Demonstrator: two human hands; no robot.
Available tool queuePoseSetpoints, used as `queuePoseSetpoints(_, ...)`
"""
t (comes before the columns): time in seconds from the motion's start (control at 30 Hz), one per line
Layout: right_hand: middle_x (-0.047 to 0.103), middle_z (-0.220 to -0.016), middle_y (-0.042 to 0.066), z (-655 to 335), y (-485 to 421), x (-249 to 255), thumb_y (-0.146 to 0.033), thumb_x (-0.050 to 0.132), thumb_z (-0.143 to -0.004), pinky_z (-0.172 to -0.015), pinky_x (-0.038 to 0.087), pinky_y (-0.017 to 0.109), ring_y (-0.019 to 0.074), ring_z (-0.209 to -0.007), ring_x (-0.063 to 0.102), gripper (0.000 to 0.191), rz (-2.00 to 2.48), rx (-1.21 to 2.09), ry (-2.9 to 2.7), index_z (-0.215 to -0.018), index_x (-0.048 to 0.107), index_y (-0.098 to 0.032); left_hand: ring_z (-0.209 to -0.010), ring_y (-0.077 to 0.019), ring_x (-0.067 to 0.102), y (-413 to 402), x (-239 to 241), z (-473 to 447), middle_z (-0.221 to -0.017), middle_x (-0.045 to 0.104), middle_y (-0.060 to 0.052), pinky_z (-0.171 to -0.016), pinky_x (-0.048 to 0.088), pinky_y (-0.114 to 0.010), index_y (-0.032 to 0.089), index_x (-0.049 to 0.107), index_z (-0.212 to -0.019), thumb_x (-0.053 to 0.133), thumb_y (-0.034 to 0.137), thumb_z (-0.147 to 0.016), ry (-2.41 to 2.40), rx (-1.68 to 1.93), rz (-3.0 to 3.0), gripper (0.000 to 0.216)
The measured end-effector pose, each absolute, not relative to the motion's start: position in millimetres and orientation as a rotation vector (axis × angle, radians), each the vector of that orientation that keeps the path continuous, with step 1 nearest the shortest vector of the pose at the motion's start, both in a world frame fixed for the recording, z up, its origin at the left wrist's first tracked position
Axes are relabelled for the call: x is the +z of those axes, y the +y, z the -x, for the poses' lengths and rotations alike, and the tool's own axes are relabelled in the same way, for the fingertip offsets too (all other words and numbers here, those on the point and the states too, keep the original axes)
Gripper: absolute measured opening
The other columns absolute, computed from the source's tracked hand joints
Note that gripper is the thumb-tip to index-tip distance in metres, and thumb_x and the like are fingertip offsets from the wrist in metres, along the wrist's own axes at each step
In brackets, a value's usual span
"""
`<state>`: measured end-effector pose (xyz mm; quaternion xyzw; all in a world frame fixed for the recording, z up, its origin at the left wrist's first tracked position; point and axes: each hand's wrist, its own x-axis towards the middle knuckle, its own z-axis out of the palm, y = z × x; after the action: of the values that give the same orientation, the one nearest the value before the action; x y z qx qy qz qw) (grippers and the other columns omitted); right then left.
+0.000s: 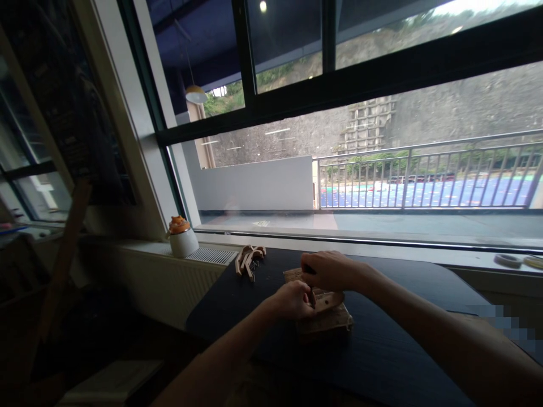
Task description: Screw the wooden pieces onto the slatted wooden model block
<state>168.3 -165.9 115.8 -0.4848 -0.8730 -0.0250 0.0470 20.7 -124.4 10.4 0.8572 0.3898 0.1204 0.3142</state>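
Note:
A flat wooden piece with a rounded end and a dark hole (330,303) rests on a rough wooden block (324,325) on the dark table. My left hand (292,299) is closed, its thumb and fingers pinching the wooden piece near its left end. Just above and behind it, my right hand (328,270) is closed around a small dark object, perhaps a tool handle, mostly hidden by the fingers. Where that object meets the wood cannot be made out. Several curved wooden pieces (246,261) lie at the table's far left, with dark screws (253,271) beside them.
The dark table (394,316) stands against a window sill. On the ledge to the left is a white jar with an orange top (182,240), above a radiator (169,282). Rolls of tape (508,260) lie on the sill at right. A wooden plank (65,254) leans at far left.

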Motion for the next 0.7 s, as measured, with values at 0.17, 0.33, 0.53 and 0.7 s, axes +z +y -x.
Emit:
queuePoseSetpoints(0.17,0.068,-0.082,0.004,-166.1,-166.2,119.0,-0.032,0.042,-0.086,-0.051,0.030,0.025,0.0158,-0.065,0.057,0.024,1.455,0.003,-2.702,-0.094,0.061,-0.021,-0.062,-0.0122,0.054,-122.2,5.2,-20.4,-0.066,0.060,0.001,-0.053,0.038,-0.020,0.014,0.068,-0.079,0.065,0.023,-0.063,1.042,0.339,-2.307,0.018)
queuePoseSetpoints(0.33,0.068,-0.078,0.007,-167.3,-163.8,113.4,-0.036,0.039,-0.089,-0.051,0.031,0.025,0.0152,-0.063,0.058,0.029,1.503,0.016,-2.626,-0.090,0.061,-0.016,-0.064,-0.0131,0.056,-122.5,6.6,-20.0,-0.070,0.063,-0.001,-0.054,0.040,-0.020,0.014,0.068,-0.080,0.067,0.025,-0.062,1.054,0.324,-2.310,0.021)
queuePoseSetpoints(0.53,0.067,-0.077,0.007,-164.2,-159.4,107.1,-0.040,0.037,-0.092,-0.052,0.030,0.025,0.0159,-0.064,0.059,0.032,1.535,-0.006,-2.552,-0.088,0.060,-0.017,-0.064,-0.0140,0.057,-122.0,6.7,-20.5,-0.069,0.062,-0.001,-0.052,0.039,-0.020,0.013,0.068,-0.080,0.066,0.024,-0.063,1.063,0.304,-2.325,0.020)
queuePoseSetpoints(0.7,0.067,-0.082,0.008,-159.7,-159.9,102.9,-0.039,0.039,-0.091,-0.053,0.029,0.025,0.0169,-0.069,0.060,0.030,1.515,-0.035,-2.542,-0.089,0.059,-0.017,-0.066,-0.0142,0.057,-124.1,14.4,-15.5,-0.072,0.063,0.000,-0.054,0.040,-0.021,0.015,0.068,-0.090,0.072,0.027,-0.059,1.026,0.280,-2.347,0.034)
